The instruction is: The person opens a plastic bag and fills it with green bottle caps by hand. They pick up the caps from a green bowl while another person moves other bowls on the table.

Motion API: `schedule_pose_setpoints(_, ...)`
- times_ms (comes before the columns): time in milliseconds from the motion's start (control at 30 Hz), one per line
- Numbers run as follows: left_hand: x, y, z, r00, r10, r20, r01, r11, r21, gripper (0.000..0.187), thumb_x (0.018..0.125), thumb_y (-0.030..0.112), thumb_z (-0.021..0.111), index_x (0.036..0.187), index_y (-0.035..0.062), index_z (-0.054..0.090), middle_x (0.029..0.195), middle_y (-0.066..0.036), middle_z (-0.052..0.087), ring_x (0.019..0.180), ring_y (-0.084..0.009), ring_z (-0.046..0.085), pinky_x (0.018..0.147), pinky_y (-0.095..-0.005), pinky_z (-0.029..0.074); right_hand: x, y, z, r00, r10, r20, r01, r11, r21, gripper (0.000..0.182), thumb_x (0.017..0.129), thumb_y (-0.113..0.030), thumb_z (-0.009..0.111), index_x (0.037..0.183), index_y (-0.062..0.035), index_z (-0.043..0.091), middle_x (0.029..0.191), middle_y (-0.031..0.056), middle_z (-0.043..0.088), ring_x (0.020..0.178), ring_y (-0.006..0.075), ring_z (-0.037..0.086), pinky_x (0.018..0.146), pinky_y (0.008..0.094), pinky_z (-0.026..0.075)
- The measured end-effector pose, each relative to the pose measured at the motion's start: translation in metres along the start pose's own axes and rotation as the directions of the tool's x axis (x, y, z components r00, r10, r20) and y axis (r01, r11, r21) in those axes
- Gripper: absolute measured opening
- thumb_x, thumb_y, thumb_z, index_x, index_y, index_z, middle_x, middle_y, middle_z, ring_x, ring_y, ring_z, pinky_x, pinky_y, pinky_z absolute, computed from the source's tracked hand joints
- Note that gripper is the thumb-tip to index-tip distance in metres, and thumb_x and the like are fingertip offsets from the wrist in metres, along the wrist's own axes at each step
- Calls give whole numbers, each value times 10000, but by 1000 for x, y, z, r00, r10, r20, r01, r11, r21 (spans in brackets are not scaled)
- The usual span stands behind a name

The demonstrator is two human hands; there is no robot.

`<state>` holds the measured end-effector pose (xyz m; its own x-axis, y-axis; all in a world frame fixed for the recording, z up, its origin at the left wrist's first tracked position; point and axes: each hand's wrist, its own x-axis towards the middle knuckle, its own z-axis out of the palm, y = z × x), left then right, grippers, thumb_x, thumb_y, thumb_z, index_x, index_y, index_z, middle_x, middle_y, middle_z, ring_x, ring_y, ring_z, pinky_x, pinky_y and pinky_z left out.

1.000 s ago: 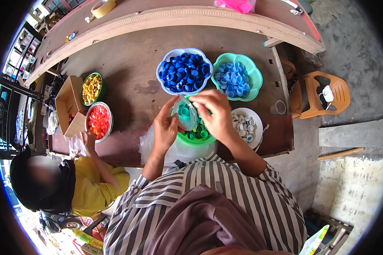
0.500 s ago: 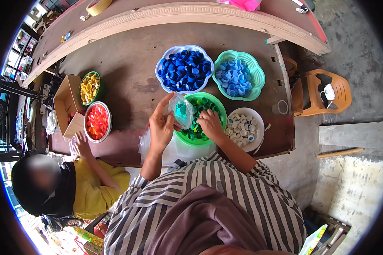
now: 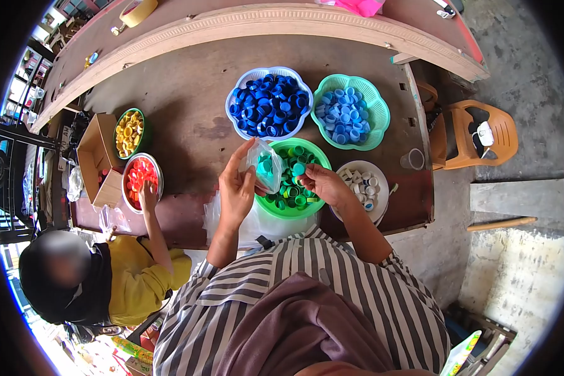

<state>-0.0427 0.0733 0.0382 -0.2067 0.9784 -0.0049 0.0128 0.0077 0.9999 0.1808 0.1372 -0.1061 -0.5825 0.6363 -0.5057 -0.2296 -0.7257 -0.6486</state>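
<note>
My left hand grips a clear plastic bag with several teal bottle caps inside, held over the left side of a green basin. Green bottle caps in various shades fill the basin. Between the fingertips of my right hand is a single teal bottle cap, raised above the green caps and just right of the bag. A white bowl of white caps sits beside my right wrist, partly hidden by it.
Behind the basin stand a basket of dark blue caps and one of light blue caps. At left are red caps, yellow caps and a cardboard box. A co-worker's hand reaches into the red caps.
My right hand has lifted out of the green caps with a teal cap and turned. The bag stays in my left hand. The co-worker's hand has moved into the red caps.
</note>
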Motion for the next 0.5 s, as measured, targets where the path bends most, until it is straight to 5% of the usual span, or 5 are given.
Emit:
schedule_pose_setpoints(133,0,1,2,1000,16,0,-16,1000,18,527,880,-77,385,1388,49,442,776,-75,663,561,-116,644,503,-239,538,-14,-4,1,999,3,54,-12,986,169,165,965,-218,571,1072,-94,591,980,36,657,862,108,595,777,245,448)
schedule_pose_setpoints(267,-3,1,5,1000,14,8,-14,1000,19,532,869,-86,390,1379,48,457,829,-86,670,578,-110,645,505,-238,537,-30,-15,26,994,-83,-67,87,995,57,158,969,-192,565,1074,-74,580,978,42,649,868,124,607,785,259,451)
schedule_pose_setpoints(333,-5,1,7,1000,13,16,-14,1000,28,529,860,-92,395,1364,47,478,895,-96,671,592,-100,642,506,-237,536,-46,-32,55,843,-526,-108,473,823,-313,133,967,-156,563,1029,-39,575,954,58,631,835,144,601,773,276,453)
schedule_pose_setpoints(367,-6,2,9,1000,16,17,-17,999,28,529,860,-92,395,1364,47,478,895,-96,671,592,-100,642,506,-237,536,-51,-38,64,842,-529,-107,476,822,-313,133,967,-156,563,1029,-39,575,954,58,631,835,144,601,773,276,453)
schedule_pose_setpoints(500,-9,5,14,999,36,32,-38,997,62,528,851,-99,403,1348,52,497,933,-95,670,592,-92,634,503,-240,536,-90,-76,119,317,-921,227,745,94,-660,119,868,7,634,975,-26,595,916,100,603,798,223,578,704,323,461)
